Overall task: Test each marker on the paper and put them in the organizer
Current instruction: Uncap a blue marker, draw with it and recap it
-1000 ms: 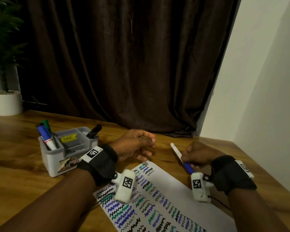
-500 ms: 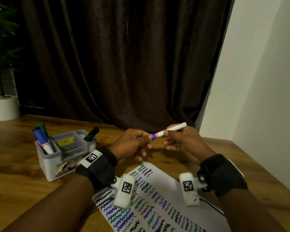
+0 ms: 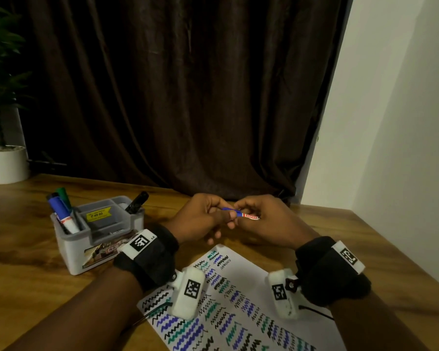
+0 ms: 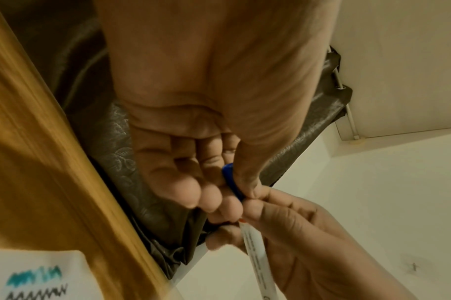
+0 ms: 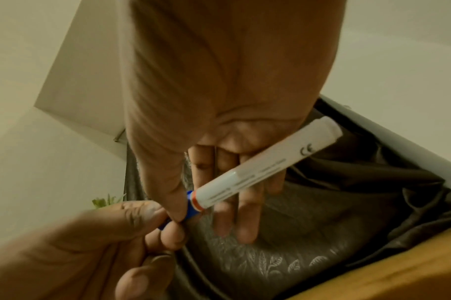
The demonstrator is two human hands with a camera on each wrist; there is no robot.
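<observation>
Both hands hold one white marker level in the air, just beyond the far end of the paper. My left hand pinches its blue cap between thumb and fingertips. My right hand grips the white barrel near the red ring, thumb on top. The cap sits against the barrel end; the tip is hidden. The grey organizer stands to the left, holding a blue marker, a green marker and a black marker.
The paper is covered with blue, teal and black squiggles. A white plant pot stands at the table's far left. A dark curtain hangs behind the wooden table, and a white wall is on the right.
The right hand lifted the marker off the paper and turned it level. The left hand met it with the blue cap, and both hands have since closed together and dropped slightly.
</observation>
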